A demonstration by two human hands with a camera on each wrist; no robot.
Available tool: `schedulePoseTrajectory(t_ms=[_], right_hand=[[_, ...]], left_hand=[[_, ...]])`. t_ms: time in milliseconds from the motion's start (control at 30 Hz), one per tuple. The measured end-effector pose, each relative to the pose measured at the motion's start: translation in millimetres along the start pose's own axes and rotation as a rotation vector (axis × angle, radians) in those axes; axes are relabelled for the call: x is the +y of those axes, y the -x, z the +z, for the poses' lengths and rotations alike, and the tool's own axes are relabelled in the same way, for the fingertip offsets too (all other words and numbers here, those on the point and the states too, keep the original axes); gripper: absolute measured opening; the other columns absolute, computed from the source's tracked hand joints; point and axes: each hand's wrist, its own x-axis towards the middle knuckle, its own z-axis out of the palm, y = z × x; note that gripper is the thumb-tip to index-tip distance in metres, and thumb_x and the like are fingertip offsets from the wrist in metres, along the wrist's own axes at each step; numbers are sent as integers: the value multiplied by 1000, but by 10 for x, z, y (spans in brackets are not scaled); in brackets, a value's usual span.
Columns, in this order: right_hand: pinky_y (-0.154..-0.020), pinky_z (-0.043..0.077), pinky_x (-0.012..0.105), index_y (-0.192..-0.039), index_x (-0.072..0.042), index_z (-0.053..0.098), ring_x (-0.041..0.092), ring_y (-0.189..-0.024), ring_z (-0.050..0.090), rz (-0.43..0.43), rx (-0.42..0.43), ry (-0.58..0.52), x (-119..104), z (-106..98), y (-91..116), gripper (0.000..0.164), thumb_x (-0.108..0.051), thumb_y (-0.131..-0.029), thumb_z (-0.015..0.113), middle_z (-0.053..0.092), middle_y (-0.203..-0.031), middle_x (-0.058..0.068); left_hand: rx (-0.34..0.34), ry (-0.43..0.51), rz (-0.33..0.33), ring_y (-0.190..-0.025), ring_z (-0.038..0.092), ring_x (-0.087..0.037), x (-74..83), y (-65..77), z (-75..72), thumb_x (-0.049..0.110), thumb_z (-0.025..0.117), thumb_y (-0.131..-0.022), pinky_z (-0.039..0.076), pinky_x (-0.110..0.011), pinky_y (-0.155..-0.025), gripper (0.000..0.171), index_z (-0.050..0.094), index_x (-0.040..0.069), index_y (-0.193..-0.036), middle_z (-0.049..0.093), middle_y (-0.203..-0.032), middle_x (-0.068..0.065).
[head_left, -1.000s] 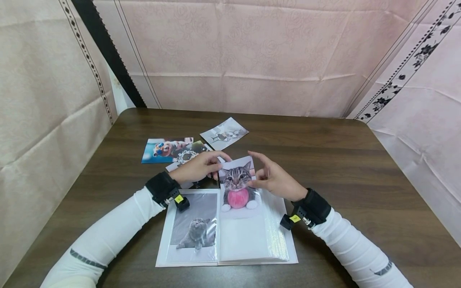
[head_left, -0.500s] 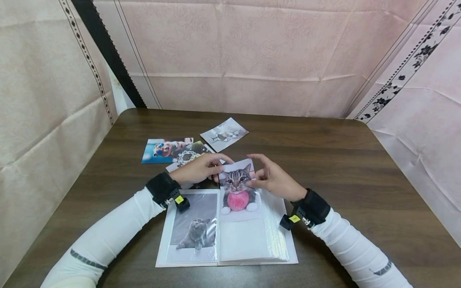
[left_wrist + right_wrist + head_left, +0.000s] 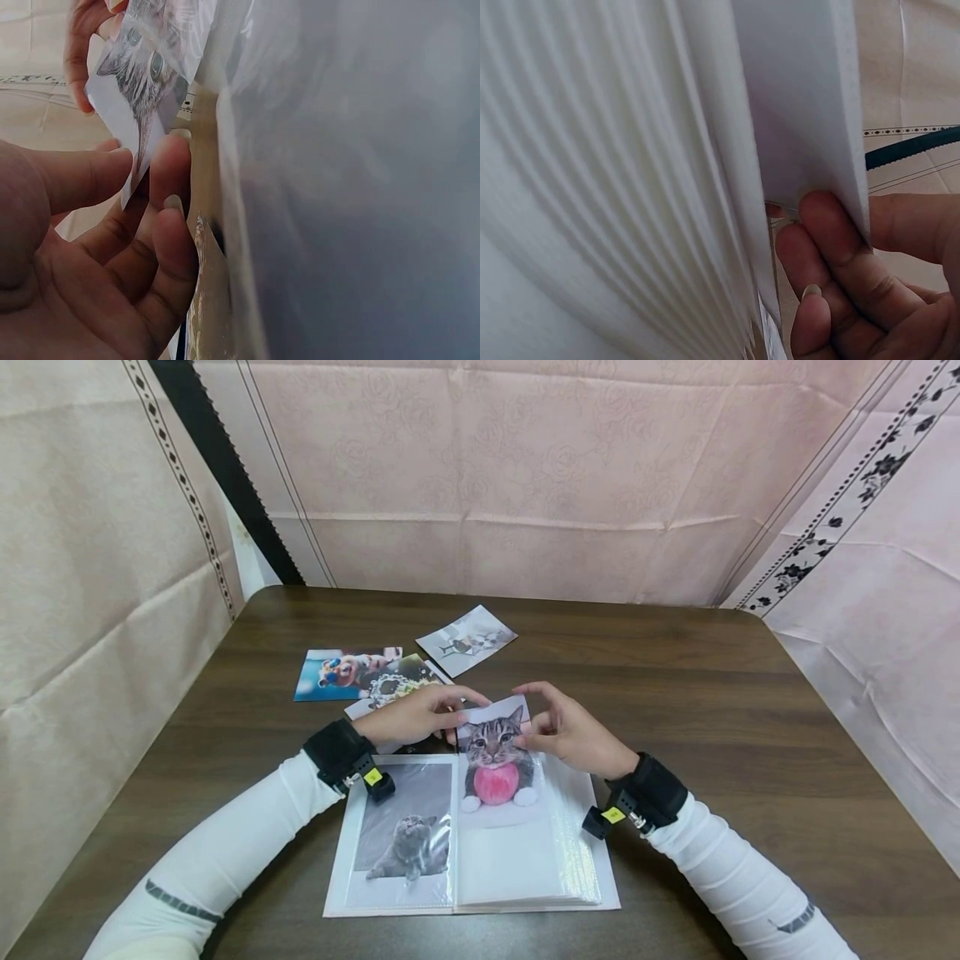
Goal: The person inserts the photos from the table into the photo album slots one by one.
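Observation:
A photo of a tabby cat with a pink ball [image 3: 492, 739] stands partly inside the clear pocket on the right page of an open photo album [image 3: 510, 868]. At its upper left edge, my left hand [image 3: 420, 712] pinches it between thumb and fingers; the left wrist view shows the photo [image 3: 142, 86] bending there beside the plastic. My right hand [image 3: 573, 737] holds the opposite edge, thumb in front. In the right wrist view, the fingers [image 3: 832, 232] lie behind the photo, close to the stacked album pages [image 3: 615, 150].
A grey kitten photo [image 3: 408, 843] fills the album's left pocket. Beyond the album lie a pale photo [image 3: 468, 641], a blue one with a colourful animal [image 3: 318, 677], and a dark overlapping one [image 3: 405, 675]. Patterned cloth [image 3: 487, 485] hangs behind the brown table [image 3: 637, 668].
The cat photo has slid a little toward the person, deeper into the pocket. My left hand has shifted slightly with it; both hands keep their hold.

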Motion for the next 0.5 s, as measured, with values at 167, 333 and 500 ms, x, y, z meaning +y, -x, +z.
schedulePoseTrajectory(t_ms=[167, 333, 500], right_hand=[[-75, 46, 22, -148, -4, 33, 15, -85, 67, 1, -2, 3, -1, 3, 4, 66, -1, -94, 69, 75, -94, 19], [-71, 45, 21, -145, -3, 35, 17, -81, 64, 10, -5, 2, 0, 13, -1, 62, -2, -93, 70, 74, -90, 17], [-69, 44, 21, -144, -2, 36, 17, -79, 63, 7, -12, -1, 10, 32, -8, 62, -2, -93, 70, 73, -86, 17]], left_hand=[[-15, -7, 10, -73, 62, -23, 4, -3, 2, 8, 51, -106, 43, -26, -61, 37, 58, 15, -142, 62, -86, -11], [-15, -7, 10, -74, 62, -23, -1, -9, 2, 8, 52, -105, 47, -28, -66, 34, 60, 14, -138, 63, -81, -10], [-7, -16, 7, -74, 62, -21, -7, -1, 7, 9, 54, -105, 51, -30, -71, 32, 61, 13, -135, 64, -82, -9]])
